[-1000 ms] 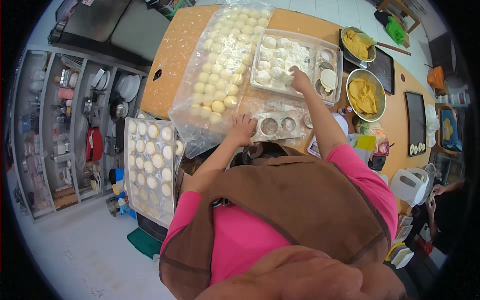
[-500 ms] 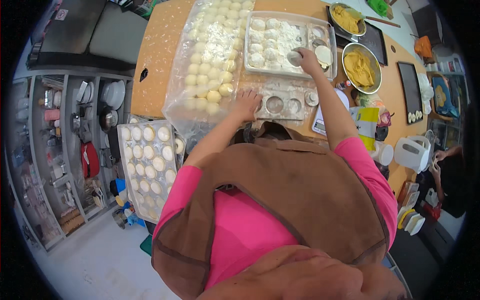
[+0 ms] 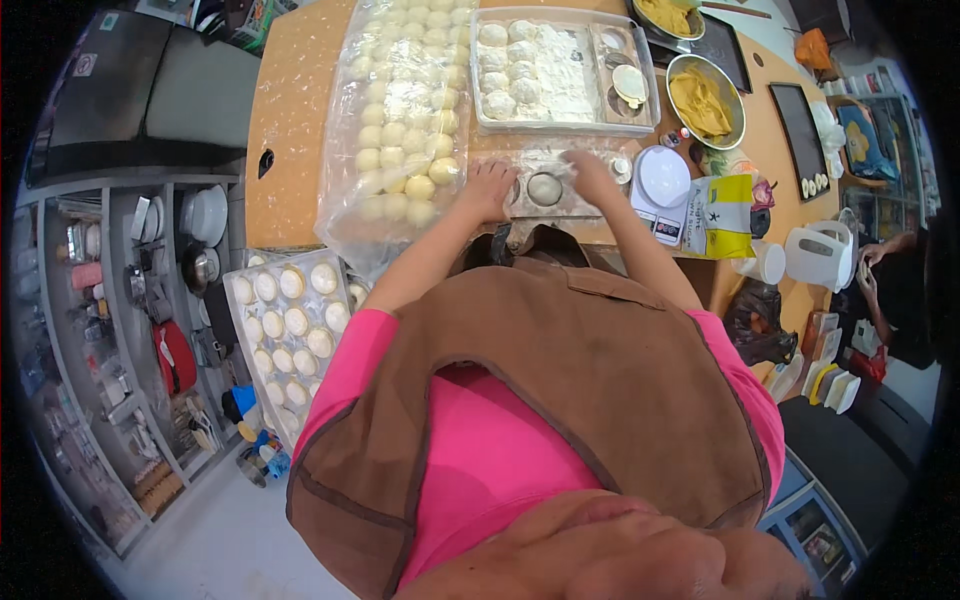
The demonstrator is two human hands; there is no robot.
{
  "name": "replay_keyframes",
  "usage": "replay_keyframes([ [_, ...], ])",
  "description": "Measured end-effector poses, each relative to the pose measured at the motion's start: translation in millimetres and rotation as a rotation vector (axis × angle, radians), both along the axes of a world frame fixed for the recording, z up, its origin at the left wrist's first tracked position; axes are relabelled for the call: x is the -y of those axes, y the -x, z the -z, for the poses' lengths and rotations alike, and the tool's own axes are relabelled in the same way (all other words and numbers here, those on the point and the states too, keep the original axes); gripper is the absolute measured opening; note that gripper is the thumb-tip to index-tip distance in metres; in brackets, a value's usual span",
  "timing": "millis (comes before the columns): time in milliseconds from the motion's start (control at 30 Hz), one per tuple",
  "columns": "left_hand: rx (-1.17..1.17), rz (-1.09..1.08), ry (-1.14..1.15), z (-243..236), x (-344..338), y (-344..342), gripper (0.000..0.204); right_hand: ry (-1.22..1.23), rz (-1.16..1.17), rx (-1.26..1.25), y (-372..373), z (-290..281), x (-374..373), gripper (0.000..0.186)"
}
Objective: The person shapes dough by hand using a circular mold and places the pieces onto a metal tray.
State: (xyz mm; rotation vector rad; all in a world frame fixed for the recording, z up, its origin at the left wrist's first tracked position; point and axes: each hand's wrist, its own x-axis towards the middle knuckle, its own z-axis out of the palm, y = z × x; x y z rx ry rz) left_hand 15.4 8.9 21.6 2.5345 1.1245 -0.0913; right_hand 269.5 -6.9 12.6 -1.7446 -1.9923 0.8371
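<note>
My left hand (image 3: 487, 191) lies with fingers spread at the left end of a floured mould board (image 3: 568, 201) with round holes. A pale round piece (image 3: 545, 188) sits in the board's larger hole. My right hand (image 3: 594, 180) is just right of that hole, over the board; its fingers are blurred, so any hold is unclear. Behind the board stands a clear plastic tray (image 3: 565, 128) with floured dough balls (image 3: 497, 80) at its left, loose flour (image 3: 568, 70) and a pale disc (image 3: 629, 82) at its right. Many plain dough balls (image 3: 394, 135) lie under plastic sheeting left of it.
At right stand a bowl of yellow filling (image 3: 706, 103), a white kitchen scale (image 3: 663, 180), a yellow-and-white bag (image 3: 722, 218) and a white jug (image 3: 815, 255). A tray of round pastries (image 3: 290, 318) is at my left. Another person's hands (image 3: 872, 280) show at far right.
My right hand has come back from the tray to the mould board. The greyish round piece it held no longer shows in it. A pale piece now shows in the larger hole.
</note>
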Motion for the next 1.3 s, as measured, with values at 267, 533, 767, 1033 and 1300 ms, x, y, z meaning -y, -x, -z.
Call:
replay_keyframes([
  [267,-0.039,-0.009,0.073,-7,-2,1,0.100,0.011,0.115,0.476,-61,-29,17,0.027],
  [533,-0.038,-0.029,0.116,-6,-3,2,0.103,-0.239,0.116,0.342,-30,-47,8,0.030],
  [767,-0.003,-0.070,0.142,4,-5,6,0.098,-0.045,-0.132,0.267,52,-55,21,0.026],
  [1033,0.004,-0.071,0.119,9,-2,7,0.095,-0.031,-0.188,0.420,69,-45,24,0.019],
  [1300,0.003,-0.059,0.074,13,-2,8,0.091,-0.053,-0.169,0.392,71,-36,22,0.019],
])
